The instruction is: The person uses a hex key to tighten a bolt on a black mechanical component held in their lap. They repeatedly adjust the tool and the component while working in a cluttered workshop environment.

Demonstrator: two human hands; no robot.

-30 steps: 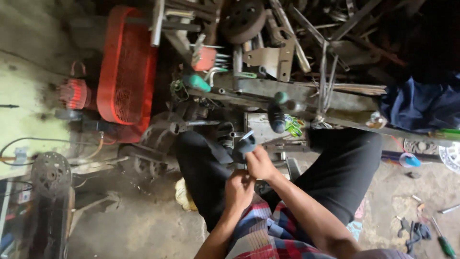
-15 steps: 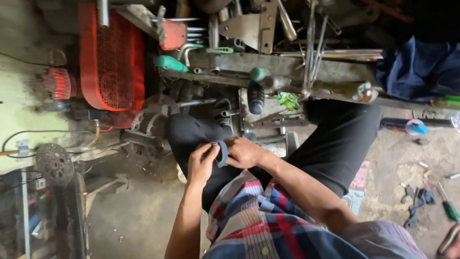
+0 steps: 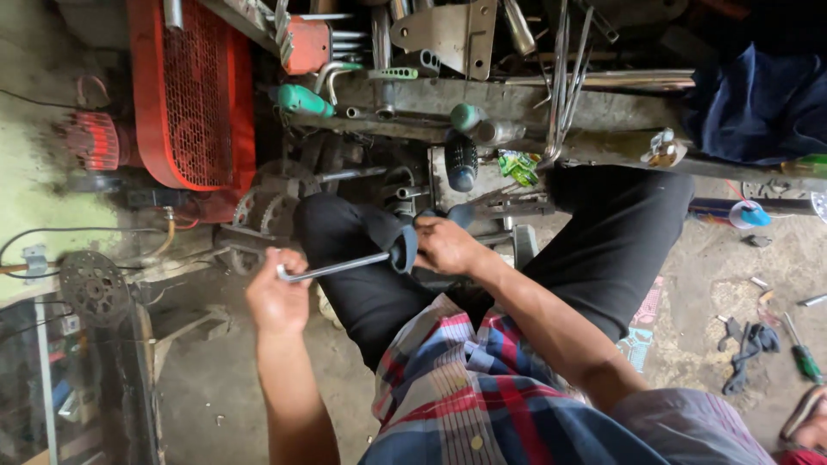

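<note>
My left hand [image 3: 276, 297] grips the bent end of a thin silver metal rod [image 3: 338, 268], which runs across my left knee toward a small black round part [image 3: 405, 248]. My right hand [image 3: 448, 245] holds that black part, with the rod's far end entering it. Both hands sit just above my knees in black trousers [image 3: 620, 241]. My checked shirt fills the lower middle of the head view.
A red wire-mesh machine guard [image 3: 194, 95] stands at the upper left. A cluttered metal bench [image 3: 517, 99] with green-handled tools [image 3: 301, 99] runs across the top. A sprocket [image 3: 93, 287] lies at left, a screwdriver [image 3: 801, 353] on the floor at right.
My hands were close together on the black part. Now my left hand has drawn away to the left, and the silver rod is stretched out between the two hands.
</note>
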